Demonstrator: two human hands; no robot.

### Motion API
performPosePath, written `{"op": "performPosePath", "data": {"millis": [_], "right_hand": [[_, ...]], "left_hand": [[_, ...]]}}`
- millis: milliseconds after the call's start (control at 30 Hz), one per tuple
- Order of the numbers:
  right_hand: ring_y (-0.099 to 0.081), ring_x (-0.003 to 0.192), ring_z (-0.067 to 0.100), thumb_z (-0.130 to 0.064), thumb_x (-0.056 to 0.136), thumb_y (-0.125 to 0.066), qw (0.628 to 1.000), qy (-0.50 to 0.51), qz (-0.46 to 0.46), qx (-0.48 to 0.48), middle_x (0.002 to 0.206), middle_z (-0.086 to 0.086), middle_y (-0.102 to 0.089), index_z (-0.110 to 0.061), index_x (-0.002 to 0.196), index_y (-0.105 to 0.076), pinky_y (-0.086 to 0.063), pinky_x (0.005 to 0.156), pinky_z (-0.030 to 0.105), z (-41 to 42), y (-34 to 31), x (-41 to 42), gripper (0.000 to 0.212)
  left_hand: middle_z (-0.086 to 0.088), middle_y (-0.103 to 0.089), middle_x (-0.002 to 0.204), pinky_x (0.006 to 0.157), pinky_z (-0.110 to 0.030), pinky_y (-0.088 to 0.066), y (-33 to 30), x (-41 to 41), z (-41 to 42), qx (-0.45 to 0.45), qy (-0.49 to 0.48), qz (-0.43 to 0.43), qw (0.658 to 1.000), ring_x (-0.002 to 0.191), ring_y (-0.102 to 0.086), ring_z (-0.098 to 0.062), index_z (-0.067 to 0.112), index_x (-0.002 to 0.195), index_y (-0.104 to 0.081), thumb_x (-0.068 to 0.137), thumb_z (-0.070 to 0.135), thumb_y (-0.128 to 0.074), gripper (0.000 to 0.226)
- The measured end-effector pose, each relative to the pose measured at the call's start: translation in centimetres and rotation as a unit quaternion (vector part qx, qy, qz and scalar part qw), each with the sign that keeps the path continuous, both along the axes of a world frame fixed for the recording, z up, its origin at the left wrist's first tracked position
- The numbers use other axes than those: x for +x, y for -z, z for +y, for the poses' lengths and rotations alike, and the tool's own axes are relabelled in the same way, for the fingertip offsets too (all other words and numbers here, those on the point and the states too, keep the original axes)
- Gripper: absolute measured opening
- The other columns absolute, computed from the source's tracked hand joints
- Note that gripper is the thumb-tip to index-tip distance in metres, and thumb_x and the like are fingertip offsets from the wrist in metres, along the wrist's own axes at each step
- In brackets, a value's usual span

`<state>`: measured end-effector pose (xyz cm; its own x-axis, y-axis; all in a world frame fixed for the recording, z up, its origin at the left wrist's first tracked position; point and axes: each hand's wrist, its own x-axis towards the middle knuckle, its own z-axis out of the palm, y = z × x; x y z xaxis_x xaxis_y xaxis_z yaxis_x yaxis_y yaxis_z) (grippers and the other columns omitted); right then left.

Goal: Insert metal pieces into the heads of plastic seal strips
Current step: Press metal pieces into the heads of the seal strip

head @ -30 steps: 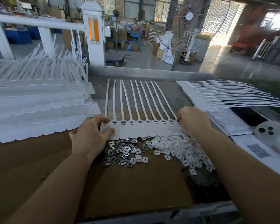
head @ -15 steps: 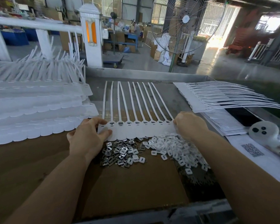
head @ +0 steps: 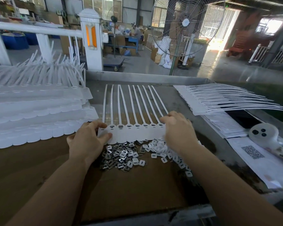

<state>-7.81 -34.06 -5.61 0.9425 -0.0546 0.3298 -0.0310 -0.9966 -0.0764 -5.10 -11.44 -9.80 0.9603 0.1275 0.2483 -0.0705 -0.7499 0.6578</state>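
Note:
A joined row of white plastic seal strips (head: 134,132) lies flat on the table in front of me, tails pointing away. Most heads in the row show a metal piece in the slot. My left hand (head: 87,141) pinches the row's left end between thumb and fingers. My right hand (head: 178,129) rests curled over the right end, fingertips on the last heads; what it holds is hidden. Just below the row lie a heap of metal pieces (head: 119,156) and a heap of small white plastic caps (head: 163,150).
Tall stacks of white strip rows (head: 34,115) fill the left of the table. Another fanned stack (head: 222,100) lies at the right. A white round device (head: 263,132) and a printed sheet with a QR code (head: 253,152) sit far right. Brown cardboard (head: 129,190) covers the near table.
My right hand has slid left along the row's heads. My left hand has kept its hold on the left end, and the view has shifted slightly.

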Motion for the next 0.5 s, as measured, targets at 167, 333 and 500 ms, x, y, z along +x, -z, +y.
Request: {"op": "performPosePath", "data": {"millis": [167,333,500], "right_hand": [[-0.050,0.109,0.019,0.006,0.080,-0.050,0.991,-0.062,-0.079,0.092,0.115,0.002,-0.060,-0.015,0.116,-0.062,-0.036,0.094,0.032,3.4,1.5,-0.7,0.044],[-0.056,0.101,0.021,0.002,0.084,-0.052,0.982,-0.076,-0.122,0.121,0.106,0.004,-0.066,-0.012,0.109,-0.066,-0.036,0.089,0.030,3.9,2.6,-1.0,0.032],[-0.063,0.086,0.026,0.008,0.075,-0.060,0.975,-0.088,-0.157,0.133,0.088,0.008,-0.070,-0.006,0.092,-0.072,-0.044,0.080,0.036,3.8,3.2,-1.2,0.025]], "left_hand": [[0.008,-0.047,0.101,0.095,-0.042,-0.021,-0.1,-0.2,0.0,-0.008,0.005,0.000,1.000,0.090,-0.045,-0.011,0.038,0.098,-0.055,0.084,0.041,-0.065,0.018],[0.009,-0.046,0.102,0.096,-0.041,-0.021,-0.1,-0.3,0.0,-0.008,0.002,-0.002,1.000,0.090,-0.044,-0.011,0.037,0.100,-0.057,0.084,0.041,-0.063,0.017],[0.010,-0.045,0.102,0.098,-0.041,-0.021,0.0,-0.2,0.0,0.002,-0.002,-0.004,1.000,0.090,-0.043,-0.010,0.037,0.100,-0.057,0.085,0.041,-0.062,0.016]]}}
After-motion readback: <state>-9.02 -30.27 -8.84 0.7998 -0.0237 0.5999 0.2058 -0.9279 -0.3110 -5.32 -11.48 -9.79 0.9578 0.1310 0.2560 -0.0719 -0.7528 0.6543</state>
